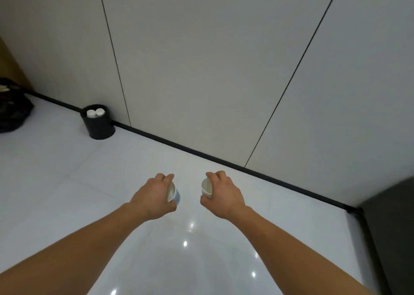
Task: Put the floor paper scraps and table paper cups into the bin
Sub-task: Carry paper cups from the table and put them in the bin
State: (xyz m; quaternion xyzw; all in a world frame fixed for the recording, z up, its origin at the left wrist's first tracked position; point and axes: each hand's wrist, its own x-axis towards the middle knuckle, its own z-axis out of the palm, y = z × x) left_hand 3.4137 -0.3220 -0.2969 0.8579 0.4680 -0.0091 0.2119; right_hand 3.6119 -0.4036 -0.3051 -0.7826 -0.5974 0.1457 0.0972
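My left hand grips a white paper cup with a pale blue side, its mouth turned toward the right. My right hand holds a second white paper cup, its mouth facing left. Both hands hover over the glossy white floor in the middle of the view. A small round black bin stands against the wall at the far left, well away from both hands. White crumpled paper shows inside its rim.
A black bag lies on the floor at the far left edge. A black skirting strip runs along the pale panelled wall. A dark cabinet or door rises at the right edge. Open floor lies between my hands and the bin.
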